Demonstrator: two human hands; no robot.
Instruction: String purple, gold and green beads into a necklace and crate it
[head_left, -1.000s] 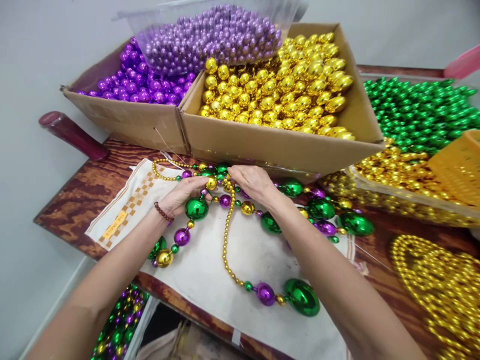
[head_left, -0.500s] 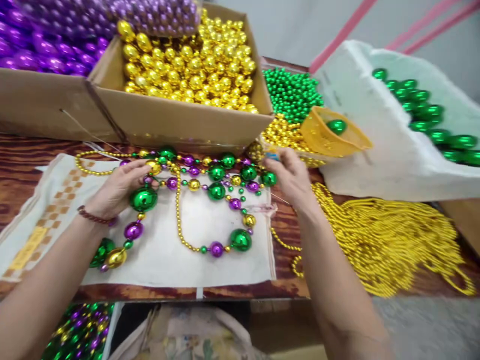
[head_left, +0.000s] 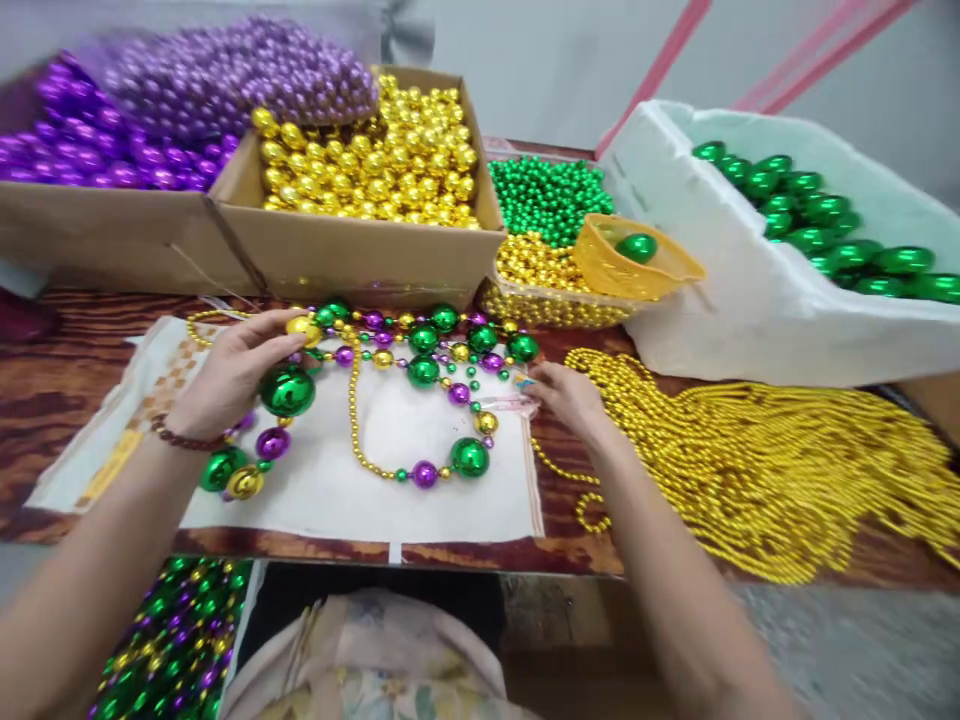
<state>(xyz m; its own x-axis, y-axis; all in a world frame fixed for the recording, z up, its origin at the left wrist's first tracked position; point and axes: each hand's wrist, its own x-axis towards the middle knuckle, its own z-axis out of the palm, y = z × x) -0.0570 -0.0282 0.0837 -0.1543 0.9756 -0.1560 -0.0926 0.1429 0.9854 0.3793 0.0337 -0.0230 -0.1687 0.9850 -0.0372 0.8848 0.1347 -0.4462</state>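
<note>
A bead necklace (head_left: 424,372) of green, purple and gold balls lies looped on a white cloth (head_left: 322,500) on the wooden table. My left hand (head_left: 225,375) grips it at its left end, fingers around a gold ball next to a large green ball (head_left: 287,390). My right hand (head_left: 574,400) rests low at the cloth's right edge, fingertips pinched on a small blurred object (head_left: 523,384) whose kind I cannot tell. A thin gold bead strand hangs in a loop inside the necklace.
Behind the cloth stand a cardboard box of gold balls (head_left: 360,255) and one of purple balls (head_left: 97,235). Small green beads (head_left: 551,195), an orange basket (head_left: 637,270) and a white foam box (head_left: 750,300) are right. Gold strands (head_left: 750,470) pile beside my right hand.
My right hand left the necklace's top, swung right toward the basket, then dropped to the cloth's right edge. The view turned right. My left hand kept its grip.
</note>
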